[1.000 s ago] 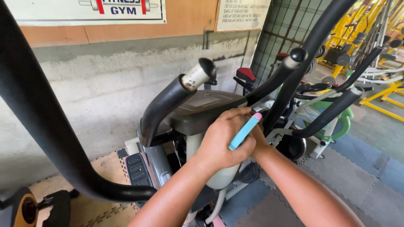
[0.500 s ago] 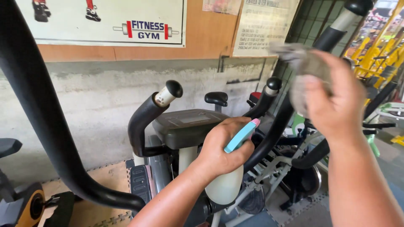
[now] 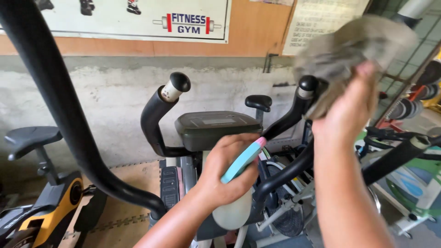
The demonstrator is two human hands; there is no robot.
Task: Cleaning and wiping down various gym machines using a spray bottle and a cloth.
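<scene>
Lifting grey cloth (image 3: 349, 50) higher, right hand (image 3: 351, 110)

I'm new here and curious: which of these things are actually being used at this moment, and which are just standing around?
In use:
left hand holding spray bottle
right hand holding grey cloth
black exercise machine in front

Standing around:
yellow-and-black bike
green-and-white machine
wall poster

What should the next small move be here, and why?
Probably bring the cloth down onto the right handlebar and wipe. The right hand holds the cloth bunched just above that bar's knob, apart from it, while the left hand grips the spray bottle low, in front of the console. Whether the bar is wet cannot be told.
</scene>
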